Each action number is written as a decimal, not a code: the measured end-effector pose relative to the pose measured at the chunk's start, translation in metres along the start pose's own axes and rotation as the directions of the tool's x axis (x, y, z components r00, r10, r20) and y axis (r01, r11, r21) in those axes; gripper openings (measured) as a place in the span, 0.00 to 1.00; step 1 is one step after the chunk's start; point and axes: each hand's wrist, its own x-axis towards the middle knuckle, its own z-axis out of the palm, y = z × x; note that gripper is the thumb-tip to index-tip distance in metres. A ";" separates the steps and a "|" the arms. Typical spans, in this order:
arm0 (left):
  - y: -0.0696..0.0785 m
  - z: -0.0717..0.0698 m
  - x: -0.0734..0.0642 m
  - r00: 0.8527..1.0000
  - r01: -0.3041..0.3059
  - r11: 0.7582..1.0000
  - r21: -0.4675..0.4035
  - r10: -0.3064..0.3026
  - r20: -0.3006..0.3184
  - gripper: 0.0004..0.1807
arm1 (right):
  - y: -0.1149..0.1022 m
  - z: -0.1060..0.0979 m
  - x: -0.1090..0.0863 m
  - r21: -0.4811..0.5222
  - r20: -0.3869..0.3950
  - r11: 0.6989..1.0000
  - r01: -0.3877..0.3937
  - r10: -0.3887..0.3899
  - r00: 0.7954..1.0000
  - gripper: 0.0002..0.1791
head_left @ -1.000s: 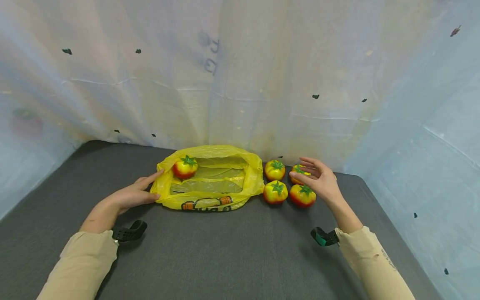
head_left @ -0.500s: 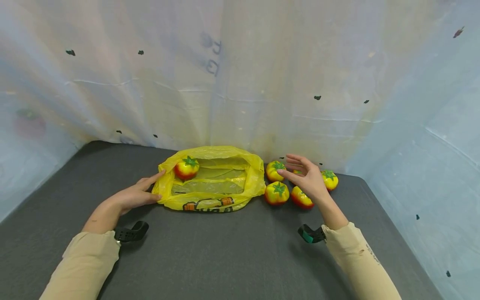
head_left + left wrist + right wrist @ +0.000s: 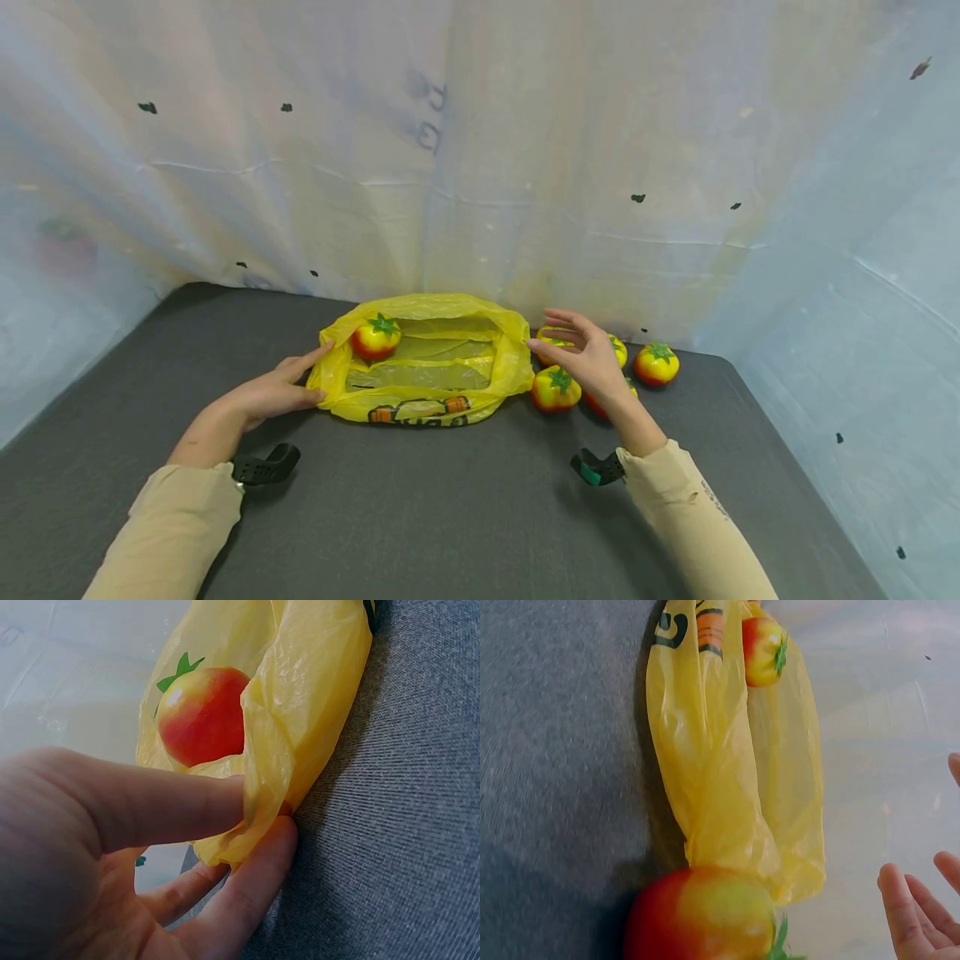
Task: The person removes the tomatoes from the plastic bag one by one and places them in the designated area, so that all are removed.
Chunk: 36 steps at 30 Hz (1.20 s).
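Note:
A yellow plastic bag lies with its mouth open, a red-and-yellow tomato with green leaves inside at its left end. My left hand pinches the bag's left rim; in the left wrist view the thumb is on the inner side and fingers are outside. My right hand is at the bag's right end, fingers spread and holding nothing, fingertips close to the rim. Below it sits a tomato, also large in the right wrist view. Other tomatoes behind the right hand are partly hidden.
Another tomato sits apart to the right on the dark grey table. Pale plastic sheeting with small dark marks rises along the table's back and sides.
My right hand has moved left from over the right-hand tomatoes to the bag's right rim, uncovering the rightmost tomato. My left hand keeps its hold on the bag.

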 end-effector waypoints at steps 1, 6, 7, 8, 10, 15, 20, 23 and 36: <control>0.000 0.000 0.000 1.000 0.002 1.000 0.001 -0.002 0.000 0.48 | 0.000 0.002 0.001 0.000 0.002 1.000 0.002 -0.002 1.000 0.32; -0.001 0.000 0.001 1.000 0.016 1.000 0.007 -0.016 -0.003 0.48 | -0.002 0.010 0.003 0.022 0.024 1.000 0.011 -0.011 1.000 0.31; -0.001 0.000 0.001 1.000 0.019 1.000 0.007 -0.019 -0.004 0.48 | -0.002 0.012 0.004 0.025 0.027 1.000 0.010 -0.011 1.000 0.31; -0.001 0.000 0.001 1.000 0.021 1.000 0.007 -0.021 -0.004 0.48 | -0.002 0.014 0.004 0.027 0.033 1.000 0.012 -0.013 0.999 0.32; -0.001 0.000 0.001 1.000 0.024 1.000 0.005 -0.024 -0.004 0.48 | -0.003 0.018 0.006 0.025 0.040 1.000 0.016 -0.017 0.999 0.32; 0.000 0.000 0.001 1.000 0.027 1.000 0.001 -0.027 -0.007 0.47 | -0.003 0.032 0.010 0.024 0.055 1.000 0.019 -0.020 0.998 0.32; 0.001 0.000 0.000 1.000 0.025 1.000 -0.007 -0.025 -0.006 0.48 | -0.004 0.046 0.013 0.049 0.071 0.999 0.022 -0.025 0.997 0.31; 0.001 0.000 -0.001 1.000 0.016 1.000 -0.019 -0.016 0.000 0.48 | -0.009 0.053 0.012 0.068 0.080 0.998 0.015 -0.020 0.997 0.30; 0.001 0.001 -0.001 1.000 0.010 0.999 -0.035 -0.010 0.004 0.48 | -0.005 0.084 0.023 0.066 0.091 0.998 0.011 -0.017 0.996 0.30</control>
